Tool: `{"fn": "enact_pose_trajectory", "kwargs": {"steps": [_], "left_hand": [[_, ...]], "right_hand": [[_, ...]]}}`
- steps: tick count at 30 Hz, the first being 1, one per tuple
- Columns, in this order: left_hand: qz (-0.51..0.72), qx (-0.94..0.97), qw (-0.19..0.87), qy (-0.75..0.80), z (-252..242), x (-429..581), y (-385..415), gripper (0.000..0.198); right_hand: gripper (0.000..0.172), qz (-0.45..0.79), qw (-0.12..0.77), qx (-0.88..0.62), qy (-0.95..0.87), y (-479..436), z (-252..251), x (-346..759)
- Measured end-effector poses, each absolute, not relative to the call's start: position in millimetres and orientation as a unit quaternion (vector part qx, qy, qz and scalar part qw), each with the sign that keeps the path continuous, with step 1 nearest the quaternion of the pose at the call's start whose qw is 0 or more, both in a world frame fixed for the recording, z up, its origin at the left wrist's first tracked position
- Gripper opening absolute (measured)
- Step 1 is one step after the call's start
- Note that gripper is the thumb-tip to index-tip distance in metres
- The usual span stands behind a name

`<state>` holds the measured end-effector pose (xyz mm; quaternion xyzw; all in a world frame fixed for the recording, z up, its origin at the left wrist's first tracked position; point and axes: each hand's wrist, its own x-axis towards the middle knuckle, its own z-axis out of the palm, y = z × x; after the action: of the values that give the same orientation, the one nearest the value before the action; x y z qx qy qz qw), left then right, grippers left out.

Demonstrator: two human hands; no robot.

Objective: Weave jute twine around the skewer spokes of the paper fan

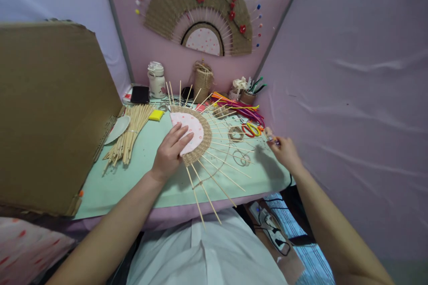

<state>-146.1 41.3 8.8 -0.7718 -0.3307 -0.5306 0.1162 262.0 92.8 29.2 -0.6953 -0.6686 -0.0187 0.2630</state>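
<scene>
A half-round woven fan (pixel 207 136) with thin wooden sticks spreading from its rim lies on the table, its centre covered in white cloth with pink dots. My left hand (pixel 171 149) rests flat on that cloth, fingers stretched out. A strand of twine (pixel 220 167) curves across the sticks. To the right of the fan, my right hand (pixel 286 153) is closed around a small object (pixel 268 134), too blurred to name. Near it lie scissors (pixel 250 130) with red and yellow handles and a coil of twine (pixel 236 133).
A bundle of wooden sticks (pixel 130 136) and a yellow packet (pixel 156 115) lie left. Behind stand a white bottle (pixel 156 81), a twine roll (pixel 203 81) and a pen cup (pixel 248 97). A cardboard sheet (pixel 53 116) stands left; a finished fan (pixel 167 9) hangs on the wall.
</scene>
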Motion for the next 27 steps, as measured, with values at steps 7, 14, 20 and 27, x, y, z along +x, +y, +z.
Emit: {"fn": "enact_pose_trajectory", "kwargs": {"steps": [7,14,20,27], "left_hand": [[-0.554,-0.763,0.097,-0.318,12.9,-143.7,38.4,0.05],[-0.576,-0.752,0.061,-0.315,18.2,-142.8,34.2,0.047],[-0.575,-0.763,0.045,-0.29,20.5,-143.0,32.0,0.049],[-0.574,-0.765,0.037,-0.289,20.3,-143.9,32.0,0.049]], "right_hand": [[0.039,0.006,0.054,-0.739,-0.672,81.4,-10.7,246.8],[0.046,0.035,0.24,-0.67,-0.702,84.6,34.6,223.0],[0.042,0.392,0.482,-0.416,-0.664,87.9,57.8,158.8],[0.025,0.447,0.583,-0.38,-0.562,99.4,41.7,131.6]]}}
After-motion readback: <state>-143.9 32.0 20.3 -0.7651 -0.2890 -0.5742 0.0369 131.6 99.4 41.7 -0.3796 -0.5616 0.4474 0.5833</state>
